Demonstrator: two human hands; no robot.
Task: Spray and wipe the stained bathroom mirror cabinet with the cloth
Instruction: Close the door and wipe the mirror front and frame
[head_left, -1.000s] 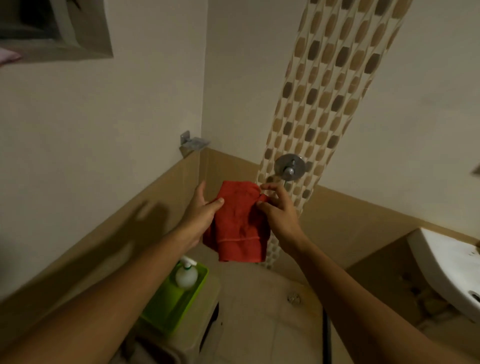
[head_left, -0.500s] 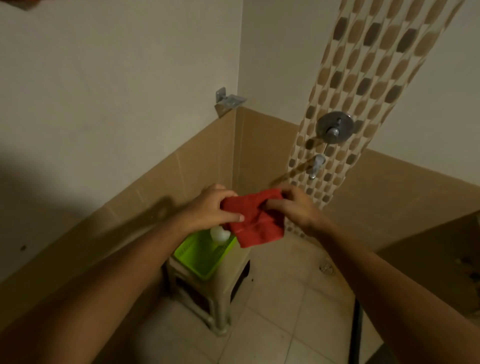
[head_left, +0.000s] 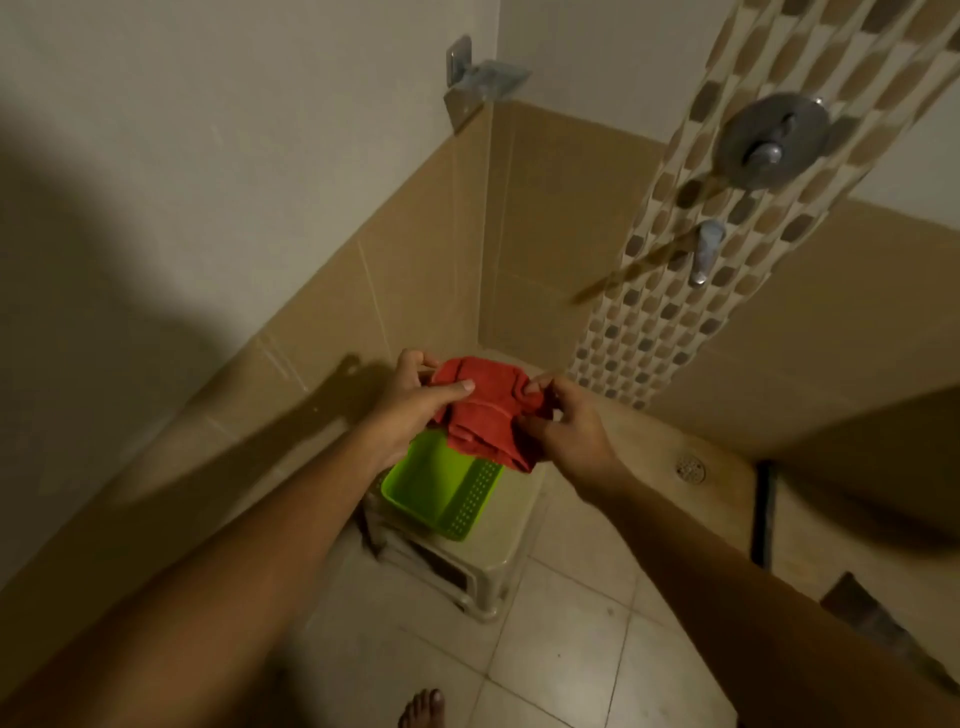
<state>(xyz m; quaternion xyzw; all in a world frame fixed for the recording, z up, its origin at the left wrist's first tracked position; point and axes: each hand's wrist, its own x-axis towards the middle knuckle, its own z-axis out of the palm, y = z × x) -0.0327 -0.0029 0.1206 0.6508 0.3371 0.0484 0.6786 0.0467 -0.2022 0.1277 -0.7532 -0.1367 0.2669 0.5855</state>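
a green basket sits on a beige stool.

Cannot see the far end of the green basket, covered by the red cloth and the left hand gripping it, nor most of the stool top beneath. Only the toes of a bare foot, cut off by the bottom edge. Cannot identify the dark shape at the right edge.

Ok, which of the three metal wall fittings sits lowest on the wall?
The small chrome spout on the mosaic tile strip; the round chrome valve plate sits above it, and the metal corner shelf is higher still.
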